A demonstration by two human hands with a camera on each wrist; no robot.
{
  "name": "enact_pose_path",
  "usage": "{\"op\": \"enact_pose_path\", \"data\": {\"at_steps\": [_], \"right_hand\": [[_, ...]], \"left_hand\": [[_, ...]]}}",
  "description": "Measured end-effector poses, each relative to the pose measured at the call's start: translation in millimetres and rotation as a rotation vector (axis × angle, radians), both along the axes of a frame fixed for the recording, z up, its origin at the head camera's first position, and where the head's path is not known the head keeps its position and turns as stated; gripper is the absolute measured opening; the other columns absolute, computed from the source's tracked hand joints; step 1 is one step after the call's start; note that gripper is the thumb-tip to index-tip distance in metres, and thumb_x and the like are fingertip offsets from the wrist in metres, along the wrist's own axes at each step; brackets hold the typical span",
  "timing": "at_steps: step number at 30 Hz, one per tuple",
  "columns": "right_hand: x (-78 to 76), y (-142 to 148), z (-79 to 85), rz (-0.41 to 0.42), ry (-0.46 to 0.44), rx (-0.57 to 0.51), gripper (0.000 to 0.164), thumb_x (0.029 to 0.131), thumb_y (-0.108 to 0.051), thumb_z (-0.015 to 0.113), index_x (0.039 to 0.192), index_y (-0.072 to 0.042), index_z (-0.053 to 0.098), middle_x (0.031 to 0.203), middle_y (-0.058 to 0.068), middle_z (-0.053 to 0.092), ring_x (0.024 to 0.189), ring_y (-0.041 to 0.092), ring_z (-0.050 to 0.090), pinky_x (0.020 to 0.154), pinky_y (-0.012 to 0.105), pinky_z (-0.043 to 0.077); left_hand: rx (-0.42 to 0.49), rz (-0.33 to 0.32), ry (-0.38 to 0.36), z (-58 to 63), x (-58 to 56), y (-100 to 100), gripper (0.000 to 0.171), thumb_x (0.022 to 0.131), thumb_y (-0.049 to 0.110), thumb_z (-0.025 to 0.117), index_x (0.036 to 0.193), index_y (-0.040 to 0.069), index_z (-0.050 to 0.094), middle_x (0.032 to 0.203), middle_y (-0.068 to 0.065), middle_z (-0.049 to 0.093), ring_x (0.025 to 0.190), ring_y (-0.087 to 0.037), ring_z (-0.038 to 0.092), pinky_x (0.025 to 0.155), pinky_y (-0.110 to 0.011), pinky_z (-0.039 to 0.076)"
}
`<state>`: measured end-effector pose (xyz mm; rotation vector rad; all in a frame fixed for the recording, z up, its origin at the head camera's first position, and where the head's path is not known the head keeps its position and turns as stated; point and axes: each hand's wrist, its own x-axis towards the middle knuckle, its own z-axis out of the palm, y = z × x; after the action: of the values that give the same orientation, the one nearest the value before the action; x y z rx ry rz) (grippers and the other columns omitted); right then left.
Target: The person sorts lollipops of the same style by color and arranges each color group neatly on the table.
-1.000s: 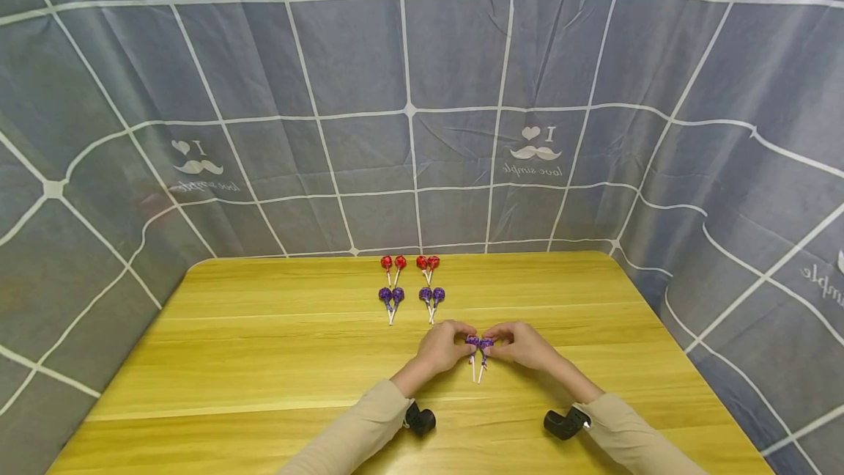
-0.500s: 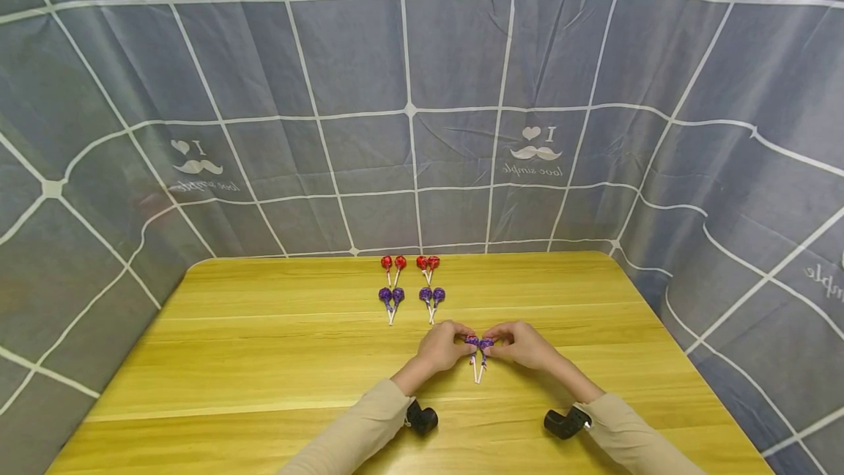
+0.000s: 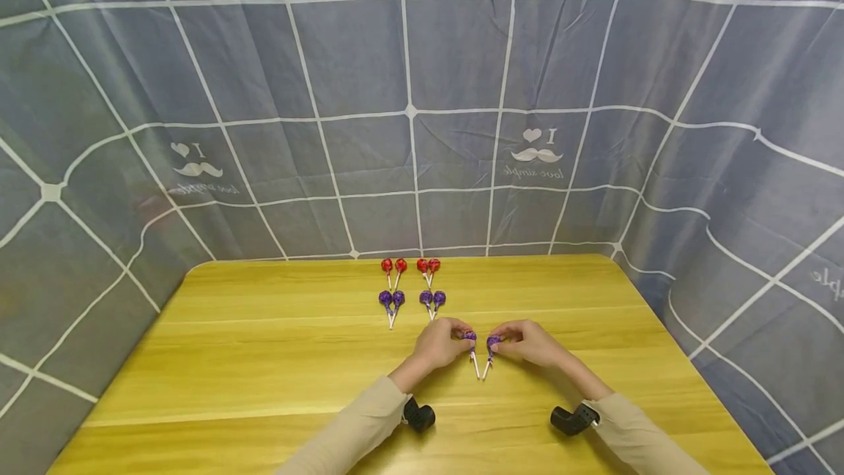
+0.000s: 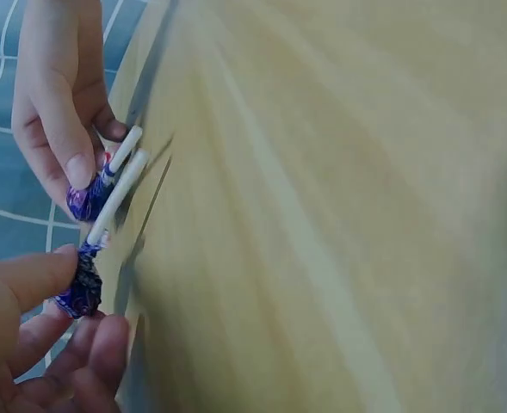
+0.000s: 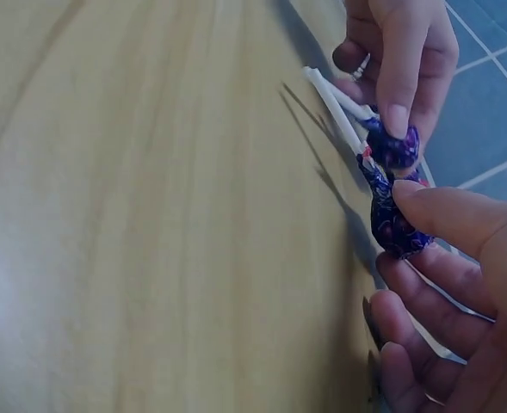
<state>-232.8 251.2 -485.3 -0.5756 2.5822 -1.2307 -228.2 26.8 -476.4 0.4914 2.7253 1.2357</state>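
My left hand (image 3: 440,343) pinches a purple-wrapped lollipop (image 4: 83,284) by its candy head, between thumb and fingers. In my right hand (image 3: 532,343), a second purple lollipop (image 5: 395,225) is pinched the same way. Both white sticks point toward my body, their ends close together, while the wrapped heads stand apart in a V. Shadows of the sticks fall on the wood in both wrist views. Just beyond my left hand lie two purple lollipops (image 3: 432,299) with crossing sticks, the stick ends partly hidden by that hand.
Farther left sits another purple pair (image 3: 392,299). Behind these, two red pairs (image 3: 394,267) (image 3: 428,267) lie near the back edge of the wooden table (image 3: 264,372). A grey curtain (image 3: 356,152) with white lines surrounds the table's back and sides.
The two held lollipops' heads, close together before, have been drawn apart. My right hand has shifted slightly right with its lollipop; the left has moved slightly left. The lollipops farther back lie as before.
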Motion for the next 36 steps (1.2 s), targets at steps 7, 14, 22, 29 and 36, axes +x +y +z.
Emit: {"op": "enact_pose_path", "data": {"at_steps": [7,14,22,29,36], "right_hand": [[-7.5,8.1,5.5,-0.031,-0.015,-0.032,0.035,0.087,-0.022,0.07,0.112,0.002,0.068,0.099,0.015,0.07,0.076,0.009,0.063,0.062,0.022,0.05],[-21.5,6.7,16.8,-0.079,-0.031,-0.054,0.039,0.088,-0.024,0.069,0.117,0.002,0.066,0.105,0.019,0.068,0.071,0.017,0.062,0.058,0.027,0.05],[-41.4,0.9,23.1,-0.113,0.007,-0.029,0.036,0.088,-0.022,0.069,0.116,0.0,0.067,0.109,0.021,0.068,0.075,0.017,0.061,0.061,0.025,0.046],[-61.1,-2.6,24.0,-0.144,0.031,-0.014,0.036,0.089,-0.021,0.068,0.118,0.0,0.066,0.111,0.023,0.067,0.08,0.022,0.064,0.067,0.026,0.048],[-75.9,-6.2,23.1,-0.126,0.011,-0.012,0.039,0.089,-0.019,0.067,0.121,0.004,0.063,0.112,0.023,0.067,0.084,0.021,0.065,0.069,0.029,0.051]], "left_hand": [[0.051,0.044,0.024,9.3,-13.2,0.3,0.024,0.084,0.025,0.073,0.105,0.012,0.074,0.093,-0.003,0.074,0.071,-0.008,0.062,0.053,-0.02,0.042],[0.005,0.099,0.088,19.9,-35.8,-0.1,0.023,0.083,0.025,0.073,0.103,0.014,0.076,0.092,-0.002,0.075,0.06,-0.007,0.055,0.045,-0.022,0.036],[-0.036,0.15,0.092,20.1,-54.7,2.2,0.028,0.086,0.027,0.071,0.11,0.013,0.073,0.084,-0.007,0.074,0.045,-0.007,0.038,0.04,-0.021,0.027],[-0.071,0.151,0.113,19.6,-68.5,7.9,0.028,0.086,0.027,0.072,0.11,0.014,0.073,0.098,-0.004,0.074,0.059,-0.012,0.053,0.045,-0.022,0.033],[-0.147,0.121,0.128,20.7,-74.7,12.3,0.025,0.085,0.026,0.072,0.107,0.013,0.074,0.098,-0.004,0.074,0.085,-0.02,0.068,0.057,-0.025,0.046]]}}
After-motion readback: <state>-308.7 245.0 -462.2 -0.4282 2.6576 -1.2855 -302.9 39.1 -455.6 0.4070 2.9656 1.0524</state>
